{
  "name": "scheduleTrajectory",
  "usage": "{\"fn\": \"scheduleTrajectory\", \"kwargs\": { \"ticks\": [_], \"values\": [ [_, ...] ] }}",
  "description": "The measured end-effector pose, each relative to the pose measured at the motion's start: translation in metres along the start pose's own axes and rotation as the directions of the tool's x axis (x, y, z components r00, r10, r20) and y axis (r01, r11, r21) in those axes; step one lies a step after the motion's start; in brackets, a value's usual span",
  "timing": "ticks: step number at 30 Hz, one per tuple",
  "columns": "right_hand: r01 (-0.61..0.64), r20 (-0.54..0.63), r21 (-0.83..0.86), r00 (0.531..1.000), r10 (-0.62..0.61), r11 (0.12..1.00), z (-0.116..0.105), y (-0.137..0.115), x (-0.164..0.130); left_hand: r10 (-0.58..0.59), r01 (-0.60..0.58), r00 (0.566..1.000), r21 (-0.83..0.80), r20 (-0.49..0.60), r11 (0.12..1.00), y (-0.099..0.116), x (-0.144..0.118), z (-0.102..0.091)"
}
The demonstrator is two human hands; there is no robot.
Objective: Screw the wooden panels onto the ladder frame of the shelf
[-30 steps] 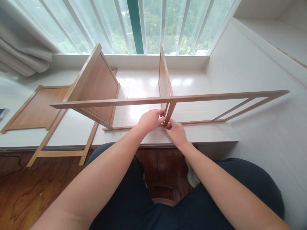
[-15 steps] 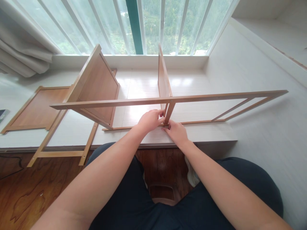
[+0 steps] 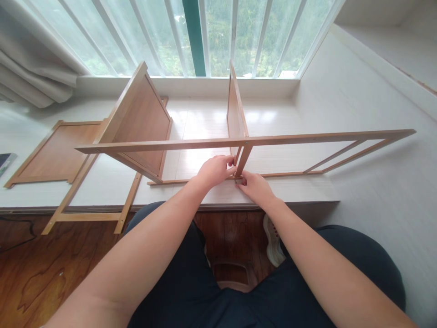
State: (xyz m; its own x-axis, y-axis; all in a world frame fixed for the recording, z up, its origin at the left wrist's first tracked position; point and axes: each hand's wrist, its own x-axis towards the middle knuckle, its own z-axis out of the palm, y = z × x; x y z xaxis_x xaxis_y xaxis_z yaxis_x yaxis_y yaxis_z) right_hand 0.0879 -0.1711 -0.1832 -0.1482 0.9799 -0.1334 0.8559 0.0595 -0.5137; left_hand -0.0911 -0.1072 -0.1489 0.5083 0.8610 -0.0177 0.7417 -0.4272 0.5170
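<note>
A long wooden frame (image 3: 177,145) stands on the white sill, with two wooden panels, the left panel (image 3: 141,123) and the middle panel (image 3: 235,105), joined to its far side. My left hand (image 3: 215,170) is closed at the left of the frame's middle crosspiece (image 3: 244,159), low down; what its fingertips pinch is hidden. Across the crosspiece, at the frame's bottom rail, my right hand (image 3: 256,187) is closed. A small shiny bit shows at its fingertips, too small to name.
Further left lie a flat wooden panel (image 3: 56,152) and an open wooden frame (image 3: 90,217) that juts past the edge of the sill (image 3: 290,195). A wall (image 3: 372,182) bounds the right side. A curtain (image 3: 34,64) hangs at left, and a stool (image 3: 235,275) shows between my legs.
The view has shifted slightly, so the frame and panels appear a little further right. Both hands stay at the crosspiece's lower end; the right fingers have turned slightly.
</note>
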Motion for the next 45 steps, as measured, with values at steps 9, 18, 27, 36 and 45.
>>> {"fn": "scheduleTrajectory", "kwargs": {
  "ticks": [9,18,27,36,45],
  "values": [
    [0.010,-0.032,-0.093,0.999,-0.013,0.996,0.007,0.001,0.001,-0.008,0.008,1.000,-0.004,0.012,1.000,0.002,-0.001,-0.002],
    [0.037,-0.052,-0.092,0.998,-0.042,0.995,0.009,0.003,0.000,-0.012,0.012,1.000,0.011,0.008,1.000,0.002,0.000,-0.001],
    [0.041,-0.043,-0.107,0.998,-0.046,0.993,0.009,0.007,0.001,-0.013,0.013,1.000,-0.010,0.003,1.000,0.002,0.000,-0.004],
    [0.058,-0.057,-0.099,0.996,-0.064,0.993,0.011,0.007,0.001,-0.020,0.021,1.000,-0.036,0.022,0.999,0.002,0.000,-0.004],
    [0.037,-0.053,-0.154,0.998,-0.046,0.987,0.009,0.005,-0.001,0.014,-0.013,1.000,-0.061,0.014,0.998,0.002,0.001,-0.003]
  ]
}}
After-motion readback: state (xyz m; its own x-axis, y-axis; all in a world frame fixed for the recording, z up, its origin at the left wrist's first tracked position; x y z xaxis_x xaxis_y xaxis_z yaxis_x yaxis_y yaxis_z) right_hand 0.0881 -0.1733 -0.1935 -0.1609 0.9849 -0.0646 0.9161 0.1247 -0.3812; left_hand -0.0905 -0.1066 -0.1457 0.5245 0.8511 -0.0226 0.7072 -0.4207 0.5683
